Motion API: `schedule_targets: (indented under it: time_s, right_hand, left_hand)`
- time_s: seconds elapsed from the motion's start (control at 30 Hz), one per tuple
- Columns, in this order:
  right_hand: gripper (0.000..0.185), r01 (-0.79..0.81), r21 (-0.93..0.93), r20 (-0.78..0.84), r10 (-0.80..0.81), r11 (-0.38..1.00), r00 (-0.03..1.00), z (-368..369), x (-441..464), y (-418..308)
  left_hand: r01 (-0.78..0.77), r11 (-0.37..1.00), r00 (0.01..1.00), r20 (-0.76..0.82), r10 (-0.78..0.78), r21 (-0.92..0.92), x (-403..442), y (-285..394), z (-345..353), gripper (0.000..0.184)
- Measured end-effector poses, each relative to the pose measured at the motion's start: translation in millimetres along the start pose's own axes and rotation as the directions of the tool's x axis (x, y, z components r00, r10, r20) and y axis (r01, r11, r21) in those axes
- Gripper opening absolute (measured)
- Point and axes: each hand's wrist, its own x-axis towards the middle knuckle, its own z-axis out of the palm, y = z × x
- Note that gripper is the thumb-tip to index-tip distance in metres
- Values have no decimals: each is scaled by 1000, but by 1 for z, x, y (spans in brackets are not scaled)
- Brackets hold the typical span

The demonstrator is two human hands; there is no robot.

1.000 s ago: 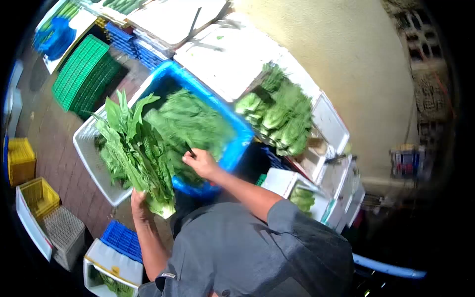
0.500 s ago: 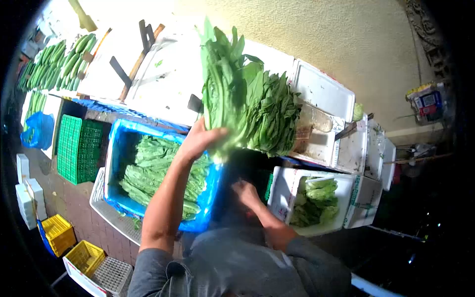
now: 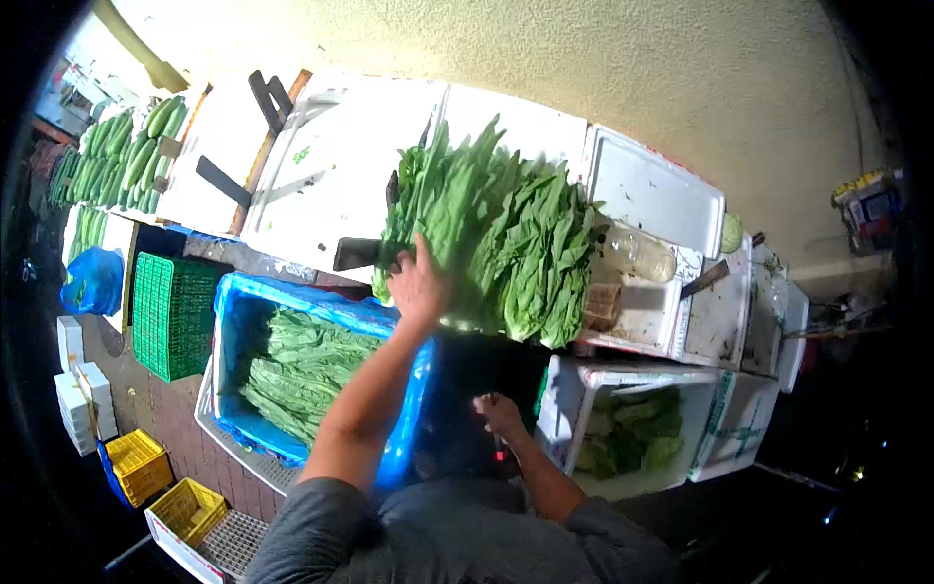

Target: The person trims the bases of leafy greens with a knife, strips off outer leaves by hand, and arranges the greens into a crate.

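Note:
My left hand (image 3: 418, 289) reaches over the near edge of a pile of long-leaf lettuce (image 3: 452, 200). Its fingers are stretched out and touch the leaves at the pile's left side, and the hand looks slightly blurred. Beside that pile, on the white counter, lies more leaf lettuce (image 3: 535, 243) with pale stem ends toward me. Low in front of my body, my right hand (image 3: 498, 414) is closed; a small red piece shows below it, but the held thing is too dark to name. Left of my forearm, a blue-lined box (image 3: 226, 336) holds more lettuce.
A white foam box (image 3: 574, 409) with greens stands at the right. A dark flat piece (image 3: 356, 254) juts out beside my left hand. Farther left are a green crate (image 3: 170, 311), cucumbers (image 3: 146, 156), a blue bag (image 3: 92, 280) and a yellow crate (image 3: 138, 462).
The lettuce bunch that my left hand held upright now lies on the counter, beside the other lettuce. My left hand's fingers have opened. The right hand stays low, and the view has shifted slightly.

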Motion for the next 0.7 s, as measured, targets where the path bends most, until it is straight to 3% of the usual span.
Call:
schedule_targets:
  time_s: [0.07,0.13,0.17,0.2,0.23,0.3,0.37,0.4,0.47,0.6,0.63,0.7]
  right_hand:
    - [36,436,-269,86,-430,859,899,2,21,12]
    - [34,422,-242,118,-405,874,907,-1,26,18]
    - [34,192,-93,99,-183,977,978,3,13,-12]
    - [33,-64,58,114,57,996,992,7,0,-32]
    - [33,6,167,133,-28,986,991,5,-6,-36]
    - [36,189,27,180,-191,982,965,-1,10,-30]
    - [38,43,264,247,-111,963,963,-8,12,-34]
    - [38,-200,525,296,43,828,954,-9,5,-46]
    - [40,-211,681,342,-50,702,939,9,-24,-68]
    - [24,-241,344,277,147,908,950,54,-40,-26]
    - [17,-212,253,226,155,944,962,73,-50,-36]
    - [19,-130,153,263,86,980,961,98,-48,-38]
  left_hand:
    - [0,1000,1000,18,0,24,0,-1,9,104]
    - [-7,1000,1000,-8,7,7,-5,0,5,105]
    - [-5,1000,1000,-22,5,-2,-10,0,-1,106]
    - [-26,998,1000,-3,26,-54,-15,-2,-7,106]
    - [-42,994,999,10,44,-105,-18,-5,-14,106]
    - [-77,979,996,-51,68,-187,-32,-15,-25,101]
    - [-210,931,962,-233,143,-298,-55,-43,-29,86]
    - [-252,899,946,-288,151,-357,-72,-62,-28,80]
    - [-134,877,980,-194,47,-462,-116,-103,-24,63]
    - [137,820,991,79,-112,-555,-226,-199,13,43]
    - [207,845,978,110,-175,-493,-252,-222,26,38]
    - [399,759,917,237,-321,-515,-299,-266,54,38]
